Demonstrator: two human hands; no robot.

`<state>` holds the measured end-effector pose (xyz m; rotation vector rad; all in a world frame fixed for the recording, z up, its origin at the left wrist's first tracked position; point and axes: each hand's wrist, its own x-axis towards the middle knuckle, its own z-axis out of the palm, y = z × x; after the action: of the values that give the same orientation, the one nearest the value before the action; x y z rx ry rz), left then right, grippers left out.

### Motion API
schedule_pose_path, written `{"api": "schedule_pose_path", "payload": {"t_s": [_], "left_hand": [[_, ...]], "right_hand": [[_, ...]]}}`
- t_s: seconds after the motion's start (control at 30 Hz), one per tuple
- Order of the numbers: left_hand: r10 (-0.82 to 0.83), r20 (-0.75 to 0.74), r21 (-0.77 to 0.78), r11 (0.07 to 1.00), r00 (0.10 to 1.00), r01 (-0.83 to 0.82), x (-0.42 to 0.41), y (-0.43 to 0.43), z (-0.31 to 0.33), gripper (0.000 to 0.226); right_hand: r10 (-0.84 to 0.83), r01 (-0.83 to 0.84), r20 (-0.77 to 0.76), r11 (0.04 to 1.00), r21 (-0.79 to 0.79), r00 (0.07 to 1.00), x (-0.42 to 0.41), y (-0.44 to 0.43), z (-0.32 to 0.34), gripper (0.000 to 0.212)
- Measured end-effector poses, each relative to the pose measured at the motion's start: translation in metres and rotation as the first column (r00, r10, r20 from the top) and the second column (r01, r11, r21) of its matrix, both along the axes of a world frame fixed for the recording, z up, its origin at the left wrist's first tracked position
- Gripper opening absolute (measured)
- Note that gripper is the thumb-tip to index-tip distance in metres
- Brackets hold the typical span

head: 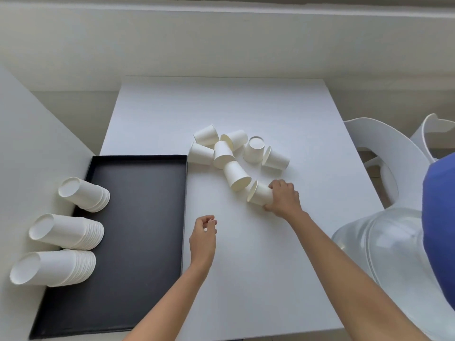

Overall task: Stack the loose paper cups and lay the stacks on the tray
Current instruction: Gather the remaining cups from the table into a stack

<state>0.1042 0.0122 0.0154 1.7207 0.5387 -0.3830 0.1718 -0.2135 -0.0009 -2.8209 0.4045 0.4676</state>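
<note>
Several loose white paper cups [222, 153] lie in a cluster mid-table, some on their sides, some upside down. My right hand [284, 198] grips the nearest cup [258, 194], which lies on its side with its mouth to the left. My left hand [203, 233] hovers over the table right of the tray, fingers loosely curled, holding nothing. The black tray [138, 217] sits at the left. Three stacks of cups lie on their sides across its left edge: a short far stack [85, 194], a middle stack [67, 231] and a near stack [54, 268].
The white table [246, 279] ends close to my body. White plastic chairs [384, 153] stand at the right. A clear plastic chair back [384, 249] is at the near right. A white wall panel [29, 143] rises left of the tray.
</note>
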Motion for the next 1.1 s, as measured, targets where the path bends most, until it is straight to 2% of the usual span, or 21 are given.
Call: {"api": "schedule_pose_path", "payload": {"t_s": [0.07,0.17,0.23,0.3,0.43,0.6,0.7,0.8,0.87,0.93,0.97,1.03,1.1], "left_hand": [[-0.010,0.003,0.001,1.000,1.000,0.010,0.003,-0.004,-0.001,0.017],[0.005,-0.002,0.002,1.000,1.000,-0.005,0.010,-0.005,-0.003,0.017],[0.025,-0.004,0.008,1.000,1.000,-0.025,0.016,-0.005,-0.005,0.018],[0.037,0.009,0.031,0.999,0.999,-0.037,0.022,-0.005,-0.007,0.018],[0.012,0.059,0.065,0.998,0.998,-0.016,0.031,-0.006,-0.011,0.021],[-0.006,0.078,0.086,0.996,0.997,-0.001,0.039,-0.006,-0.014,0.027],[-0.004,0.118,0.125,0.992,0.993,-0.011,0.049,-0.003,-0.013,0.026],[0.012,0.212,0.189,0.981,0.977,-0.053,0.071,0.002,-0.009,0.024],[-0.050,0.296,0.298,0.953,0.954,-0.042,0.094,0.005,-0.006,0.025],[-0.252,0.345,0.490,0.870,0.904,0.056,0.120,0.005,-0.002,0.034],[-0.395,0.328,0.614,0.779,0.858,0.124,0.132,0.005,-0.001,0.042],[-0.642,0.211,0.833,0.513,0.737,0.208,0.155,0.005,0.000,0.060],[-0.737,0.094,0.924,0.315,0.669,0.217,0.173,0.004,-0.002,0.069]], "right_hand": [[-0.008,0.008,0.004,0.995,0.098,1.000,-0.012,0.004,0.006,0.060],[-0.061,0.025,0.101,0.947,0.320,0.993,-0.037,0.022,0.020,0.063],[-0.063,-0.007,0.169,0.924,0.382,0.984,-0.053,0.036,0.030,0.060],[-0.020,-0.050,0.198,0.939,0.341,0.980,-0.064,0.049,0.038,0.053],[0.079,-0.101,0.162,0.986,0.133,0.984,-0.069,0.074,0.037,0.051],[0.141,-0.144,0.053,0.989,0.047,0.989,-0.064,0.090,0.026,0.054],[0.142,-0.142,0.013,0.990,0.023,0.990,-0.061,0.089,0.024,0.064],[0.167,-0.168,0.156,0.986,-0.007,0.974,-0.048,0.090,0.031,0.069],[0.100,-0.117,0.265,0.992,0.048,0.959,-0.029,0.092,0.037,0.063],[0.005,-0.041,0.310,0.993,0.109,0.951,-0.006,0.097,0.039,0.057],[-0.028,-0.010,0.304,0.992,0.122,0.952,0.007,0.099,0.038,0.057],[-0.050,0.022,0.249,0.993,0.113,0.967,0.031,0.105,0.033,0.058],[-0.048,0.032,0.176,0.995,0.092,0.983,0.050,0.109,0.025,0.059]]}}
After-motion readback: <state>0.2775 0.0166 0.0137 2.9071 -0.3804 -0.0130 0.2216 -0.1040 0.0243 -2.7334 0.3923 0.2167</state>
